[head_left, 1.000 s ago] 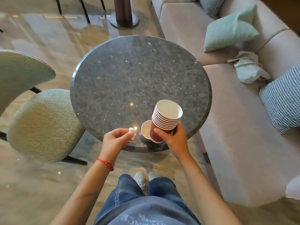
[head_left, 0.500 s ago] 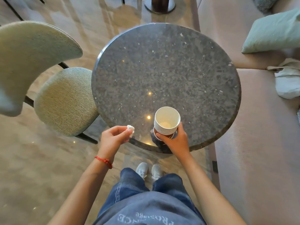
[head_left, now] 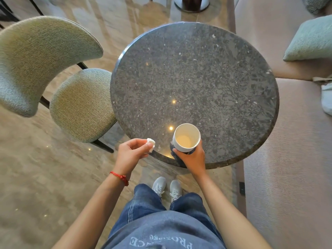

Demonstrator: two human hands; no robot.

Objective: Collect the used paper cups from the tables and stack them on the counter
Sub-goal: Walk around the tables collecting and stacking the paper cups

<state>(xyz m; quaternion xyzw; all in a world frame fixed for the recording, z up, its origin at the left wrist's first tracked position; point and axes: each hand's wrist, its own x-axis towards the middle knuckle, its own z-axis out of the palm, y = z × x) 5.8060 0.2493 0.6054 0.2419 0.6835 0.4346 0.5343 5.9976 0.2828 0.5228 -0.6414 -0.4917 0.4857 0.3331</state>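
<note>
Fingers point(head_left: 198, 150) of the right hand point(head_left: 193, 157) are curled round the paper cups point(head_left: 186, 137), gripping them from the near side – you're looking straight down into the top cup, white inside with a pale tan bottom, so how many cups are nested under it is hard to tell from this angle. The cups sit low over the near edge of the round dark stone tabletop point(head_left: 194, 83), and whether the bottom one actually touches the surface I can't say. Over on the left hand point(head_left: 132, 152), thumb and fingers pinch a small crumpled white tissue point(head_left: 150, 143) just beside the table's rim, a little apart from the cups; there's a red string bracelet point(head_left: 120, 177) on that wrist. A green upholstered chair point(head_left: 53, 72) stands to the left of the table – a beige sofa point(head_left: 291, 159) runs along the right with a pale green cushion point(head_left: 310, 40) on it. White sneakers point(head_left: 167, 186) and blue jeans point(head_left: 161, 218) show below.
</note>
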